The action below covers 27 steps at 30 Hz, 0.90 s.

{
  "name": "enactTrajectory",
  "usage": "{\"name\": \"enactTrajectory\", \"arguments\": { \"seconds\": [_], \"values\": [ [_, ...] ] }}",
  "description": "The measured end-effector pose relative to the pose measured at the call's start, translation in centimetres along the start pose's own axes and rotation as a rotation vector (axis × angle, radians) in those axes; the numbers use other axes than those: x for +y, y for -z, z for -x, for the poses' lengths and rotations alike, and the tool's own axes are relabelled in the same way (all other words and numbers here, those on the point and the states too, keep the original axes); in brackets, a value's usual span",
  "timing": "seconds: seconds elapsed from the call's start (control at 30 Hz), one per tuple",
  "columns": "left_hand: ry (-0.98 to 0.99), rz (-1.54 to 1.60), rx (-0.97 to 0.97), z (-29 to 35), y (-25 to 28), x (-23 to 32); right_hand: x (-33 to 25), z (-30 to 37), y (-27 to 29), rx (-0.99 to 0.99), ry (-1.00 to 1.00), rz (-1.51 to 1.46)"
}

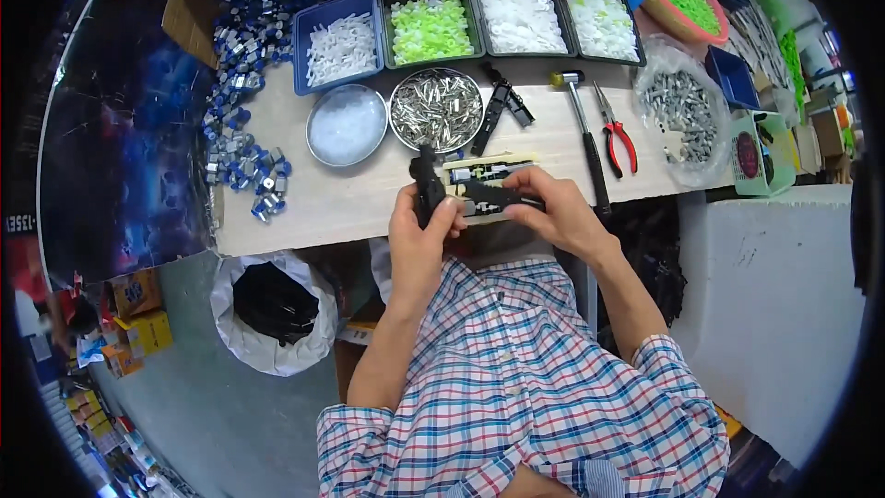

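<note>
At the workbench's near edge, the left hand is clamping a black tool while the right hand is pinching a black part on the small fixture. Risk: the part could be slipping off the edge, given the fingertip-only grip.

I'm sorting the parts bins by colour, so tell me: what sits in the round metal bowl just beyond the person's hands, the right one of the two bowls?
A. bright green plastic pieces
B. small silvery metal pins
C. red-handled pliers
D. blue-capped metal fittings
B: the round metal bowl is heaped with small silvery metal pins, while the green plastic pieces fill a rectangular tray behind it and the red-handled pliers lie on the bench.
</note>
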<state>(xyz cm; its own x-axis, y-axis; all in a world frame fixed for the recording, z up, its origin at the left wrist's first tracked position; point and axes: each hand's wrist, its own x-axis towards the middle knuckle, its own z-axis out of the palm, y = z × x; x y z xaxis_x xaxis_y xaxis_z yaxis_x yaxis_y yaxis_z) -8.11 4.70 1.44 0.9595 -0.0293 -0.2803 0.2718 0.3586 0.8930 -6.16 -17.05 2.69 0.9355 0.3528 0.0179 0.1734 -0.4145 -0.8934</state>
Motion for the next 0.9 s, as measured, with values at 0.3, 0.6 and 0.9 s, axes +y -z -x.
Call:
{"name": "enactTrajectory", "arguments": {
  "seconds": [0.3, 0.6, 0.9],
  "values": [
    [0.026, 0.309, 0.04, 0.8, 1.7, -0.2, 2.8, -3.2, 0.6, 0.077, 0.213, 0.29],
    [0.073, 0.221, 0.076, 1.3, 2.3, -0.1, 3.2, -3.9, 0.6, 0.119, 0.306, 0.508],
    [0.083, -0.272, -0.272, 1.3, 0.4, 0.0, -0.1, 1.8, -0.1, 0.071, 0.398, 0.302]
  ]
}}
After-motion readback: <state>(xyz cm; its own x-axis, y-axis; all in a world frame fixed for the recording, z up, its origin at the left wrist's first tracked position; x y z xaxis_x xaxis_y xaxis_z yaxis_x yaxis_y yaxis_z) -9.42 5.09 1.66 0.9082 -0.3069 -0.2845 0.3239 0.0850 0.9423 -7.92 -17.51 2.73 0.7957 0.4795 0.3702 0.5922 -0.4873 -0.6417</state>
